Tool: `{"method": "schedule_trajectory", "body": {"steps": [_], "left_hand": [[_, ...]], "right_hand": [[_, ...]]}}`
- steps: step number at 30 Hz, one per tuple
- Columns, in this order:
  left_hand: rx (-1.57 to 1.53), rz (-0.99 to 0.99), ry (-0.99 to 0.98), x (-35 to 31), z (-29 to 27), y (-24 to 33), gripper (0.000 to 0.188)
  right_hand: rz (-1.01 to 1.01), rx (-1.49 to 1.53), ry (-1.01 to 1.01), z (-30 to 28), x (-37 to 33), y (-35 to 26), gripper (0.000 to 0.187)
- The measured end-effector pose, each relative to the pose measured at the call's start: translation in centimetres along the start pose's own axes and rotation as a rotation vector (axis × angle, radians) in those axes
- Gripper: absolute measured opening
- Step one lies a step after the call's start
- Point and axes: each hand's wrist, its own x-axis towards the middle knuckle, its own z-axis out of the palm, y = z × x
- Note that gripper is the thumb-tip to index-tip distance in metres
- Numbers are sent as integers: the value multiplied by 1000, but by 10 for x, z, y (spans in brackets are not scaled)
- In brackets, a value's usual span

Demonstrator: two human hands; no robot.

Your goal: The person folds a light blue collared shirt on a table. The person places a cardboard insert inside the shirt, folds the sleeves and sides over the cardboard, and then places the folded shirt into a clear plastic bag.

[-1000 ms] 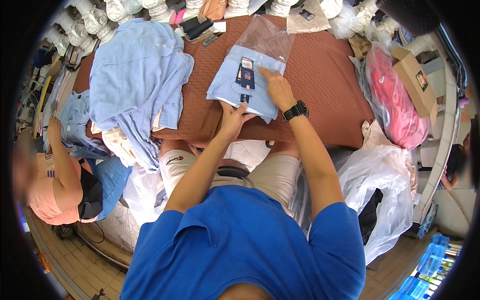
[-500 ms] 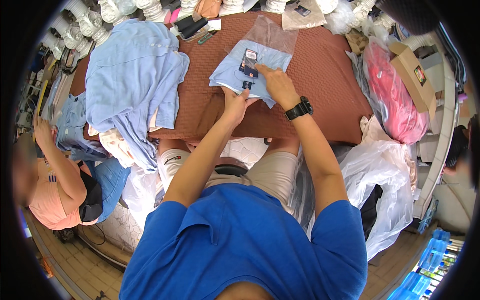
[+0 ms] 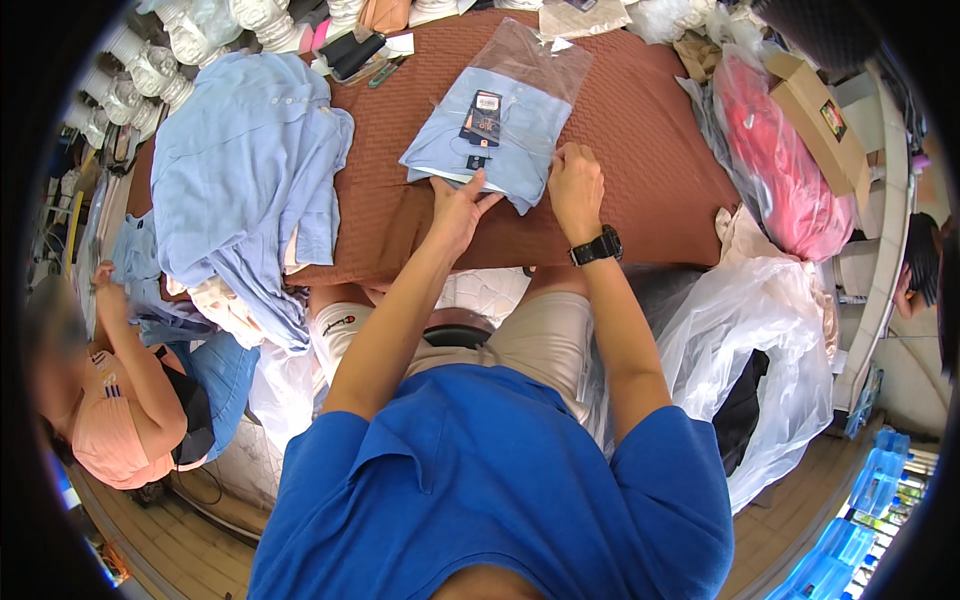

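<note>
A folded light-blue shirt (image 3: 515,130) lies in a clear plastic bag (image 3: 525,52) whose slack end points to the far side of the brown-covered table. Dark hang tags with a white label (image 3: 486,108) show on the shirt, above a small black collar label (image 3: 478,162). My left hand (image 3: 458,213) grips the near edge, thumb on top and the other fingers partly hidden beneath. At the right edge my right hand (image 3: 577,195), with a black watch on its wrist, is closed with curled fingers against the bag; its fingertips are partly hidden.
A heap of light-blue shirts (image 3: 245,160) covers the table's left side. Behind are a black case (image 3: 355,57), a green cutter (image 3: 386,72) and white busts (image 3: 190,38). Pink bagged goods (image 3: 775,150) and a cardboard box (image 3: 825,125) stand right. Another person (image 3: 135,420) sits left.
My right hand has left the hang tags and moved down to the bag's right edge, its fingers now curled. My left hand keeps hold of the near edge.
</note>
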Motion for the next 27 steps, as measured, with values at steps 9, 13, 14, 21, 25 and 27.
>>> {"method": "schedule_trajectory", "body": {"steps": [9,13,14,21,25,27], "left_hand": [[111,76,-4,2,11,-9,77],[177,74,10,8,14,-15,77],[200,69,17,9,14,-16,76],[210,-25,-42,8,5,-9,77],[252,0,-70,4,10,-7,77],[266,20,-80,3,8,-8,77]], "right_hand": [[-103,-53,36,-4,-17,3,2],[-98,-89,-78,-14,-16,-2,7],[-82,-101,-164,-16,-14,5,11],[-313,-9,-37,-20,13,-45,38],[-279,-68,-62,28,9,-50,33],[-273,-116,-49,40,16,-48,29]]}}
